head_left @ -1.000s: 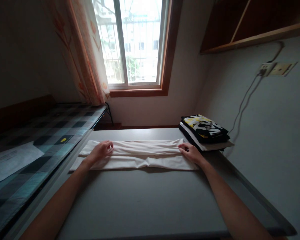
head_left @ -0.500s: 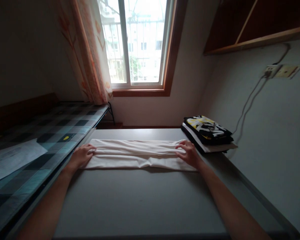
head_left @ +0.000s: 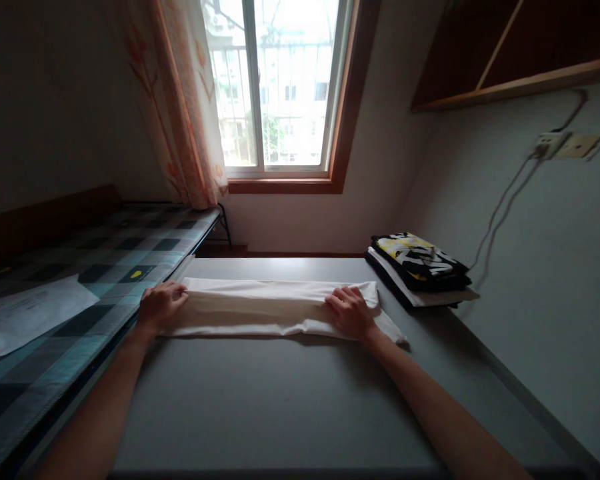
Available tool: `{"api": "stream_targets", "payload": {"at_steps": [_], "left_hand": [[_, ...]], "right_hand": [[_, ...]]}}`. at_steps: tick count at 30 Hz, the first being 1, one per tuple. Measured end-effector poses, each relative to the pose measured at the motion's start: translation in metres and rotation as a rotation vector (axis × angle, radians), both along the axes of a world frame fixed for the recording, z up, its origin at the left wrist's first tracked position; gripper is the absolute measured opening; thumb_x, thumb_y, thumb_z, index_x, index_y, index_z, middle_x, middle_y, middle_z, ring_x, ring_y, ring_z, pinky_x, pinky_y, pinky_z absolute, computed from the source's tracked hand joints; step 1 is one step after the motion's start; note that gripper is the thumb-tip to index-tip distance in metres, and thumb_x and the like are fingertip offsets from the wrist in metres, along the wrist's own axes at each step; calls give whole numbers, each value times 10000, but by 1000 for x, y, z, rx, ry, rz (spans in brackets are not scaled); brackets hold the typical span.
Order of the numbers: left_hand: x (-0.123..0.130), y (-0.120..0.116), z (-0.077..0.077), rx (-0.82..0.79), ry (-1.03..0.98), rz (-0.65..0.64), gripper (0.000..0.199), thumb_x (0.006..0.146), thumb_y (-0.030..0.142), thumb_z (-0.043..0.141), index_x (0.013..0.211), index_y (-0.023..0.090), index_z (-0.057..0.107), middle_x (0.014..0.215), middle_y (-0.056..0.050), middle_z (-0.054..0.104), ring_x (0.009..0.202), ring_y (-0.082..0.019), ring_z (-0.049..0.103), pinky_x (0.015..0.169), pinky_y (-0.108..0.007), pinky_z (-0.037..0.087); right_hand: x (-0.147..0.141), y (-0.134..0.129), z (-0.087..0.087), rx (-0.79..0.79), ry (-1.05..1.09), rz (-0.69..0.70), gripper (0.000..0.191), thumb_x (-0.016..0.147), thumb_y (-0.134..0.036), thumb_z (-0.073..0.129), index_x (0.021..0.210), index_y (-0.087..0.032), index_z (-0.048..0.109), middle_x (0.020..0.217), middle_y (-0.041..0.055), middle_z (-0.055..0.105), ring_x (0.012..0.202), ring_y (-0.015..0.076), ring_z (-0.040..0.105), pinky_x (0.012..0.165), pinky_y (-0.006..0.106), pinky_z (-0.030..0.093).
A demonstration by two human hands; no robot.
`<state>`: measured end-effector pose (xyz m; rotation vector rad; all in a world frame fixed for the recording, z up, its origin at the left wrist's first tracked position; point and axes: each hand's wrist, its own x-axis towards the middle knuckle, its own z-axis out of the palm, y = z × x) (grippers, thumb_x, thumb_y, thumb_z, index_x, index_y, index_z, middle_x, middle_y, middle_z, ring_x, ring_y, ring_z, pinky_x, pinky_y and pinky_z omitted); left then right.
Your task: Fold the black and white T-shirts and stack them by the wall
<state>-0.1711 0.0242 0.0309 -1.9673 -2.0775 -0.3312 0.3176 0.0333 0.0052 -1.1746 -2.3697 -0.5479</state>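
A long strip of folded white cloth (head_left: pixel 260 308) lies across the grey table (head_left: pixel 275 407). At its left end, my left hand (head_left: pixel 161 305) is closed, its fingertips pinching the cloth's upper left corner. My right hand (head_left: pixel 349 311) rests on top of the cloth, a little in from the right end, with the fingers bent and close together; what lies under the fingertips is hidden. Past this hand, the cloth's right end spreads out with a loose lower corner.
A stack of folded dark and white clothes (head_left: pixel 420 267) sits at the table's back right, by the wall. A checked bed (head_left: pixel 105 240) with papers (head_left: pixel 40 313) on it runs along the left. Behind are a window (head_left: pixel 290 87) and a curtain (head_left: pixel 185 120).
My right hand has moved left along the cloth, away from its right end, and its fingers have come together. The cloth's upper layer looks smoother. My left hand has barely shifted.
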Motion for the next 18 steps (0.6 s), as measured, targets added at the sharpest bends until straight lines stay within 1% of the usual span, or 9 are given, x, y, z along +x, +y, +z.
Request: {"api": "stream_targets", "payload": {"at_steps": [3,5,6,8,10,11,13,16,18], "left_hand": [[0,-2,2,-139,-3,-24,262,817,366,495,866,224,710,1011,-55,710,960,-248,633,817,-326,434],[1,-3,3,-214,-38,-42,257,807,390,507,832,234,710,990,-44,709,932,-237,638,788,-309,439],[2,-3,3,-209,-56,-44,263,810,402,504,829,237,708,993,-41,705,940,-235,637,786,-303,442],[7,-3,2,-128,-91,-57,290,831,430,485,838,238,702,1023,-38,691,979,-230,628,807,-294,446],[15,-3,0,-55,-124,-117,336,854,478,464,872,236,696,1048,-40,677,999,-223,620,831,-287,450],[21,-3,-3,-44,-137,-156,364,863,504,456,900,233,695,1058,-46,672,1008,-223,616,842,-289,452],[32,-2,-11,-55,-144,-222,424,884,543,428,1003,232,690,1114,-64,658,1050,-238,598,884,-322,448],[43,2,-27,-108,-128,-235,502,919,555,361,1220,255,630,1244,-94,610,1158,-278,546,972,-427,409],[46,4,-36,-164,-120,-244,542,931,554,329,1345,279,545,1333,-100,559,1231,-284,504,1033,-478,360]], "right_hand": [[3,0,-4,-87,-19,66,188,910,-182,501,807,-199,657,843,56,639,820,197,538,830,334,348],[9,-1,-4,-158,7,68,174,893,-161,497,869,-202,664,898,62,640,869,203,547,856,334,360],[15,-1,-3,-193,24,52,177,874,-146,502,910,-202,666,933,68,639,904,209,550,870,337,366],[29,-2,1,-256,45,2,246,821,-117,516,1005,-202,656,1010,81,633,985,229,546,900,348,374],[48,-2,5,-294,59,-101,350,771,-104,528,1092,-203,630,1084,97,615,1046,254,535,912,366,383],[58,-2,7,-304,70,-181,386,755,-109,535,1120,-206,618,1109,105,603,1057,267,531,901,374,392],[76,-2,9,-329,97,-340,400,747,-150,561,1140,-207,603,1111,120,582,1040,281,539,864,372,412],[98,-2,12,-375,164,-497,361,768,-297,619,1111,-189,590,1055,124,578,1004,274,564,830,337,432],[107,-3,13,-466,215,-588,344,778,-419,627,1025,-181,597,987,115,605,945,262,592,782,314,441]]}}
